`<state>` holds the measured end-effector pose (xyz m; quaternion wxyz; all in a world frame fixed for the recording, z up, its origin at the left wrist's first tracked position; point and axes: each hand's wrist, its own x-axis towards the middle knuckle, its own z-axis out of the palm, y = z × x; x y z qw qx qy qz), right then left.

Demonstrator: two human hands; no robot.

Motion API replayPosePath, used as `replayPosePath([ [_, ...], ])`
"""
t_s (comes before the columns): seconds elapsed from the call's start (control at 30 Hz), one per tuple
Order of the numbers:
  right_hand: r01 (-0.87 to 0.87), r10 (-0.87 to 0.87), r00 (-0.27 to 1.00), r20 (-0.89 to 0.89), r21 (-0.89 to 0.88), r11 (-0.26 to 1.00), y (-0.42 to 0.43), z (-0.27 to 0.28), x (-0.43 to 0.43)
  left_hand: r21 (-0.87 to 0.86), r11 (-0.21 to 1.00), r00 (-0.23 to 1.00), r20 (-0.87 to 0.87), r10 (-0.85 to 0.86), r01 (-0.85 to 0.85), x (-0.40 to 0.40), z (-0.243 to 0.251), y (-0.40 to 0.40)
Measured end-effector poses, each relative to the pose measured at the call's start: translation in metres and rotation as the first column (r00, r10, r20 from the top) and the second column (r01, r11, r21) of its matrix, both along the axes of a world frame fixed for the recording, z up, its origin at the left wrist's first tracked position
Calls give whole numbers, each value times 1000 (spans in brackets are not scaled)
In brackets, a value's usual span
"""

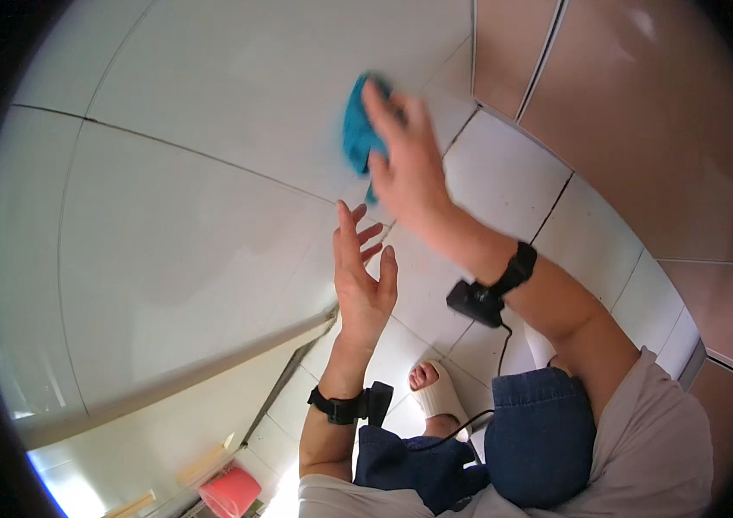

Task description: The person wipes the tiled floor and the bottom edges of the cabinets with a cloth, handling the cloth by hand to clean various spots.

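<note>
My right hand [408,158] holds a blue cloth [358,129], pressed or held close to the white tiled wall [198,213]. Both hand and cloth are slightly blurred, and part of the cloth is hidden under the fingers. Lower down, my left hand [364,285] is raised with its fingers apart and nothing in it. Its fingertips are near the wall, but whether they touch it I cannot tell. Each forearm wears a black strap with a small device, the right one [479,301] trailing a cable.
White floor tiles [508,175] with dark joints run between the wall and glossy brown cabinet panels [638,129] on the right. A pink bin or bucket [230,491] stands at the lower left. My foot in a pale slipper [436,392] is below my hands.
</note>
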<state>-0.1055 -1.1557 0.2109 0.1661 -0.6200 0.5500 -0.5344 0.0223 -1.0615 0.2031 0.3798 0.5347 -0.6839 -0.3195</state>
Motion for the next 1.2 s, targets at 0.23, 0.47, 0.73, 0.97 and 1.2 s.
replayPosePath([
  [0.23,-190,183,977,-107,-64,980,13,18,12,-15,1000,999,31,14,-14,1,14,-4],
  [0.47,-23,10,995,-102,-128,991,-1,37,-6,-18,1000,999,41,14,-13,-3,31,3],
  [0.73,85,-99,994,-52,-220,972,-19,80,-11,6,1000,999,29,20,-21,-1,36,7],
  [0.97,12,-43,994,-104,-279,960,-10,85,-3,-9,999,998,51,32,-32,-1,49,6],
  [1.2,-115,72,984,-163,-270,956,9,87,0,-50,998,999,20,47,-46,-3,57,12],
])
